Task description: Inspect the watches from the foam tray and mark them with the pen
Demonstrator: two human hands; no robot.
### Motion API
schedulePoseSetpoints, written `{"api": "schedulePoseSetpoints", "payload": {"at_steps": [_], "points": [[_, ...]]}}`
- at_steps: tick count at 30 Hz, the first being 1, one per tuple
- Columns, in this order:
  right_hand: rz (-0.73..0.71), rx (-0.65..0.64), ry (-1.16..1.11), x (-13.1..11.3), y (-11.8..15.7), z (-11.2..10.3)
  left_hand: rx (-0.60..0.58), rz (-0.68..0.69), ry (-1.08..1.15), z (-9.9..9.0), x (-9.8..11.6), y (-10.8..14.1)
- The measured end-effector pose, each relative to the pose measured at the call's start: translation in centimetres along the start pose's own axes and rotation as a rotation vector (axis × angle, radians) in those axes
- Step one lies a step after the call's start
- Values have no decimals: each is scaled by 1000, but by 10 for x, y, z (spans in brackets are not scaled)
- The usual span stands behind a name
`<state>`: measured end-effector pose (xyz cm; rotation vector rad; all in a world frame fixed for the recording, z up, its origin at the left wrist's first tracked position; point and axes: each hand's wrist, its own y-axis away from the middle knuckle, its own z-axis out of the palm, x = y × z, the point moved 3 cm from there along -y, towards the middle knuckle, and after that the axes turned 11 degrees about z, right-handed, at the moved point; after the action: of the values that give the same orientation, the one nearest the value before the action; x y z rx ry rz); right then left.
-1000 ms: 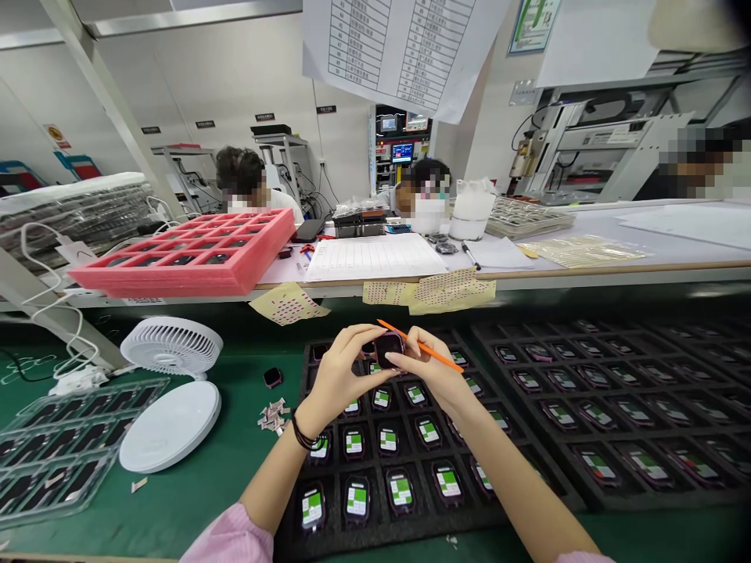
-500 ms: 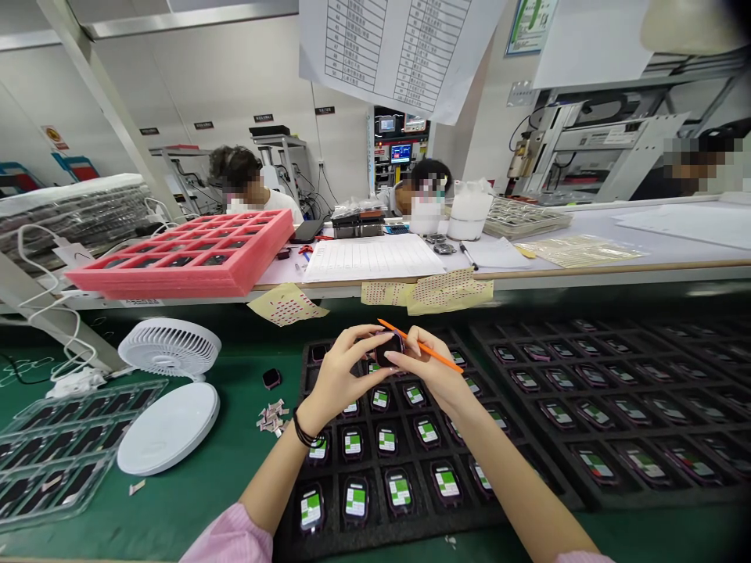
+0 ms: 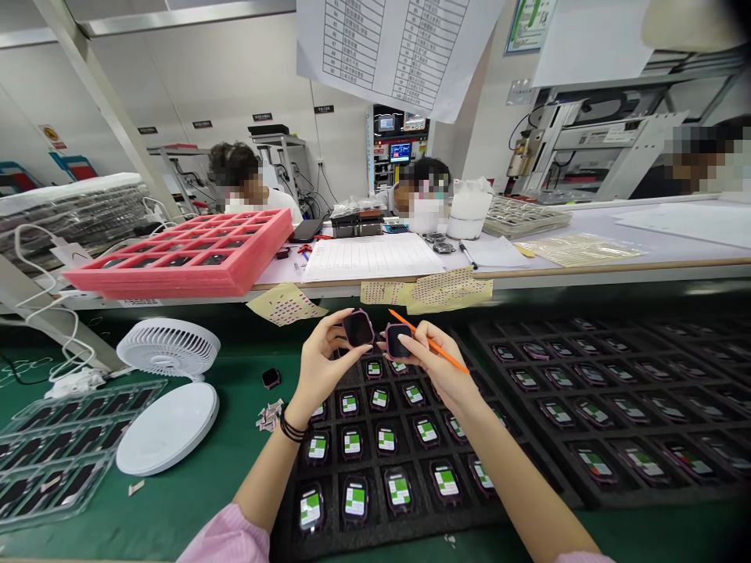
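Observation:
My left hand [image 3: 325, 348] grips a smartwatch body [image 3: 357, 329] with a dark screen and a purplish frame, holding it by its edges. Beside it, a second dark-screened smartwatch body [image 3: 398, 341] is held between the thumb and fingers of my right hand [image 3: 437, 356]. A slim orange pointed stick [image 3: 443, 352] also lies in that hand, slanting across the fingers. Both watches are held above a black foam tray [image 3: 369, 539], where several watches [image 3: 400, 491] with green-and-white screens sit in compartments.
Another black tray [image 3: 563, 489] of watches lies at right. On the green mat at left are a lone watch [image 3: 271, 378], small loose pieces [image 3: 270, 415], a white fan [image 3: 167, 426] and a clear tray [image 3: 88, 489]. A pink foam tray [image 3: 235, 270] rests on the shelf; people sit beyond.
My hands have moved apart, the left one leftward. Two watch bodies now show separately, where one was visible between my fingers before. The orange stick stays in my right hand.

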<state>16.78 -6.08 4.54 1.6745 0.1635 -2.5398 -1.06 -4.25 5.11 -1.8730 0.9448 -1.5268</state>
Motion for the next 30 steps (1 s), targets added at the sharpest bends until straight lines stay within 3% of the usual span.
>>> {"api": "schedulePoseSetpoints", "payload": {"at_steps": [11, 14, 17, 19, 21, 25, 30], "points": [[-49, 42, 82, -7, 3, -2, 46, -48, 49, -2, -2, -2], [-154, 127, 203, -17, 0, -29, 47, -55, 50, -3, -5, -2], [-198, 214, 652, -20, -15, -76, -51, -113, 55, 3, -19, -1], [-182, 192, 1021, -13, -33, -107, -192, -183, 65, 18, -38, 0], [-139, 224, 1249, -1, -55, -136, -372, -244, 60, 42, -64, 1], [-106, 351, 1304, 24, -95, -167, -657, -231, -221, 101, -117, -8], [-85, 461, 1346, 47, -117, -180, -723, -185, -390, 151, -149, -23]]}}
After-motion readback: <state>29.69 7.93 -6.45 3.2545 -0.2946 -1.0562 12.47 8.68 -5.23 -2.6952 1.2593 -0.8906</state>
